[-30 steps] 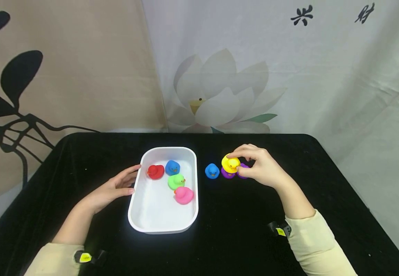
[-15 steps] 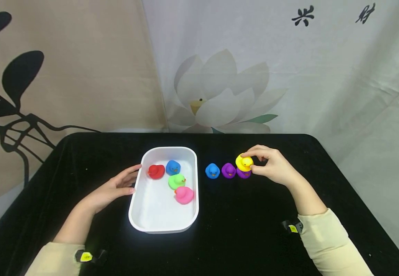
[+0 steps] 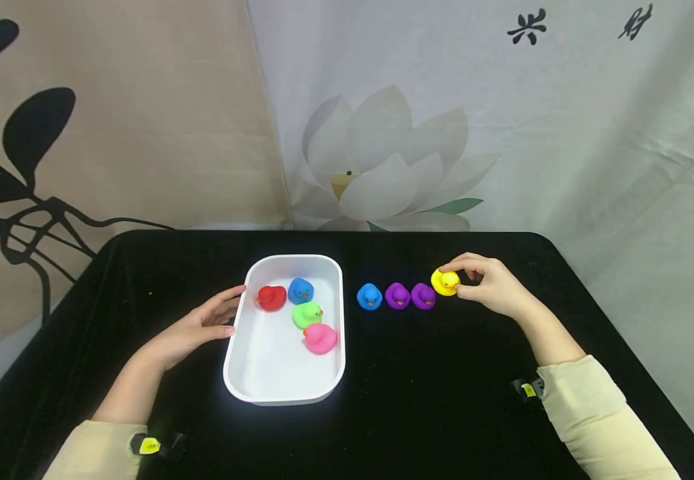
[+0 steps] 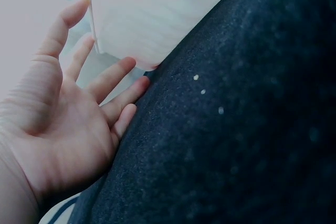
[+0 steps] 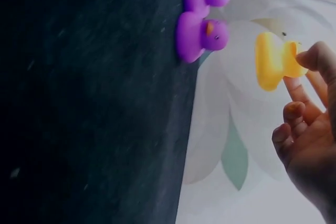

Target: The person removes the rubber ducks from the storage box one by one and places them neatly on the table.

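My right hand (image 3: 493,285) pinches a yellow rubber duck (image 3: 445,283) between thumb and fingers. In the right wrist view the yellow duck (image 5: 269,62) hangs above the black cloth. Just left of it, a blue duck (image 3: 369,297) and two purple ducks, one in the middle (image 3: 397,296) and one at the right end (image 3: 423,297), sit in a row. My left hand (image 3: 187,333) touches the left side of a white tray (image 3: 263,383) with spread, fairly straight fingers. Inside the tray lie a red duck (image 3: 271,298), a blue duck (image 3: 301,291), a green duck (image 3: 307,315) and a pink duck (image 3: 320,339).
A black cloth (image 3: 419,407) covers the table, whose far edge meets a hanging curtain (image 3: 503,167) printed with a lotus. Each sleeve carries a small strapped device near the wrist.
My right hand has carried the yellow duck rightward, from above the middle purple duck past the last one in the row. The left hand and tray have stayed put.
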`<state>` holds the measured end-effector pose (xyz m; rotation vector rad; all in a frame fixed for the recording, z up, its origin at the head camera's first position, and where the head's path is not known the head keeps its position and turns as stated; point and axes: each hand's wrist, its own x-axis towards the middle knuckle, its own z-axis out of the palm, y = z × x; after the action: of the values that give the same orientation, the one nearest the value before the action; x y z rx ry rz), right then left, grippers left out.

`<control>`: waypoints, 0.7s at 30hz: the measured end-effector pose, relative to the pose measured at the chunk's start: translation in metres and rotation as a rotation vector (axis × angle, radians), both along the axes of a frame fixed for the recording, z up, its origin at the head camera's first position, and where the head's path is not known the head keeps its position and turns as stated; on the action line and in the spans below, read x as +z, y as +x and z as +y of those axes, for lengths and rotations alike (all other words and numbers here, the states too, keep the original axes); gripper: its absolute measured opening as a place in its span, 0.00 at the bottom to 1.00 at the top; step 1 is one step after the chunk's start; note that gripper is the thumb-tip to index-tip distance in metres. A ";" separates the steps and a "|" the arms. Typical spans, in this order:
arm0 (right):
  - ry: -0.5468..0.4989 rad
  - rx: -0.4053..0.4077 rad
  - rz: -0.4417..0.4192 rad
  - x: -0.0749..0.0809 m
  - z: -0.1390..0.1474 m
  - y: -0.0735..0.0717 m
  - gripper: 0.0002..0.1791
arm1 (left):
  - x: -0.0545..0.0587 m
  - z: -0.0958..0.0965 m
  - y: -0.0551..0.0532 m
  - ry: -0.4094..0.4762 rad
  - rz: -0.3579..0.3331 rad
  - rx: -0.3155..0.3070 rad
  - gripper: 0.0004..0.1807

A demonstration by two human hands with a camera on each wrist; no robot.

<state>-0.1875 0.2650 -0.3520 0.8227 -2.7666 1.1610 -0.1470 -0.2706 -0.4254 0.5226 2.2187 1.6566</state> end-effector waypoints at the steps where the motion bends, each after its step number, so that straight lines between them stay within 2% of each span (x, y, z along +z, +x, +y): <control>1: 0.004 -0.002 -0.004 -0.001 0.002 -0.001 0.20 | 0.000 0.000 0.000 0.001 -0.001 0.000 0.40; 15: 0.035 -0.023 -0.048 -0.024 0.019 -0.011 0.19 | -0.001 -0.002 -0.001 0.028 -0.004 -0.023 0.39; 19: 0.045 -0.022 -0.071 -0.026 0.019 -0.010 0.19 | -0.001 -0.001 -0.001 0.032 -0.005 -0.026 0.39; 21: 0.053 -0.021 -0.087 -0.020 0.015 -0.006 0.19 | -0.001 0.000 -0.001 0.032 -0.007 -0.027 0.39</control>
<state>-0.1931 0.2798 -0.3718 0.7634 -2.8809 1.1513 -0.1476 -0.2710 -0.4262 0.5516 2.1748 1.6802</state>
